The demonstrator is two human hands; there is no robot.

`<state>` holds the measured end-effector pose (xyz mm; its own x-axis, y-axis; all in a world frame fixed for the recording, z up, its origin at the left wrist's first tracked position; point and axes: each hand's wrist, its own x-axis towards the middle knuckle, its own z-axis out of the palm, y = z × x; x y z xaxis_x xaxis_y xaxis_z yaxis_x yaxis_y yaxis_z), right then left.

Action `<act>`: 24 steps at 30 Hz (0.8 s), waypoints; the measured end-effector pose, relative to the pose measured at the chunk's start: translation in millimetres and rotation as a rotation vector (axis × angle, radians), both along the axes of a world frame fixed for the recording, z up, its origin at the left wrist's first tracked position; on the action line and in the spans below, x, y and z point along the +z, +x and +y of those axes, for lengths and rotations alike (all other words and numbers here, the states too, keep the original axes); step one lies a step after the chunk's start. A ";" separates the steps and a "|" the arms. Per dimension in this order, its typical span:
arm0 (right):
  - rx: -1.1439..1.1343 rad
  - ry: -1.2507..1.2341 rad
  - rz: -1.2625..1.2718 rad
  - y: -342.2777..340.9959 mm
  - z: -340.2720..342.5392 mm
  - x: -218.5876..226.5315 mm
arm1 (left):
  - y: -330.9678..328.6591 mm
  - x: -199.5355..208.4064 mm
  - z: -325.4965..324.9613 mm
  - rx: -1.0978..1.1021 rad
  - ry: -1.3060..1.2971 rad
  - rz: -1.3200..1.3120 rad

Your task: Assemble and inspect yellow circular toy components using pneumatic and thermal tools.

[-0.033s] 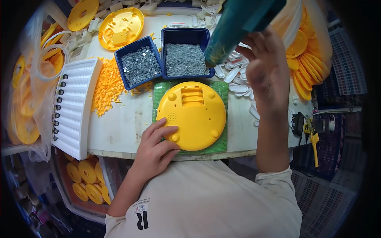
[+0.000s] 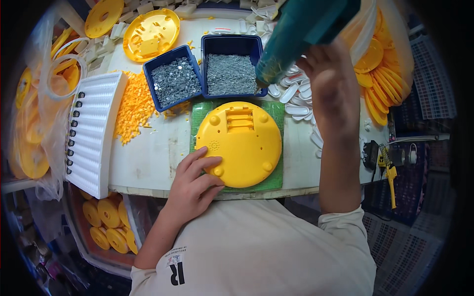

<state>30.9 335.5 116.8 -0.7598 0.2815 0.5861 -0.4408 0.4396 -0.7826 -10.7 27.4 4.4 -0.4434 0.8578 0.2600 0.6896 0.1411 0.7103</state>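
Note:
A yellow round plastic housing point(image 2: 239, 153) lies on a green mat point(image 2: 275, 183), its open battery compartment at the far side. My left hand point(image 2: 193, 186) holds the near-left rim, fingers bent onto the top and thumb by the edge. My right hand point(image 2: 330, 74) is raised at the right, its fingers curled against a teal power screwdriver point(image 2: 291, 44) that hides some of them. The driver slants down to the left, and its tip is at the near right corner of a blue bin point(image 2: 261, 56) of small screws point(image 2: 229, 74).
Left of that bin stands a smaller blue bin point(image 2: 164, 106) of metal pieces. Beyond are small orange parts point(image 2: 131, 108), a white ridged tray point(image 2: 101, 133) and a yellow shell point(image 2: 150, 37). White oval pieces point(image 2: 296, 109) lie right; bagged yellow discs point(image 2: 387, 89) stand farther right.
My right hand and the screwdriver have shifted slightly, the tip coming a little nearer to me. My left hand and the housing have stayed in place.

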 end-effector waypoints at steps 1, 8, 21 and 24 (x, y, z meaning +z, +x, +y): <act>0.220 -0.040 -0.053 -7.8 4.2 2.1 | -0.6 -0.9 -0.2 0.006 -0.001 0.000; 0.285 -0.180 -0.289 2.1 -21.4 16.8 | -9.7 2.7 0.8 0.025 0.104 -0.103; -0.021 -0.404 -0.231 36.6 -49.7 -7.1 | -70.5 28.3 112.9 -0.029 -0.242 0.107; 0.004 -0.437 -0.271 42.5 -45.8 -28.4 | -64.1 19.9 115.3 -0.038 -0.327 0.086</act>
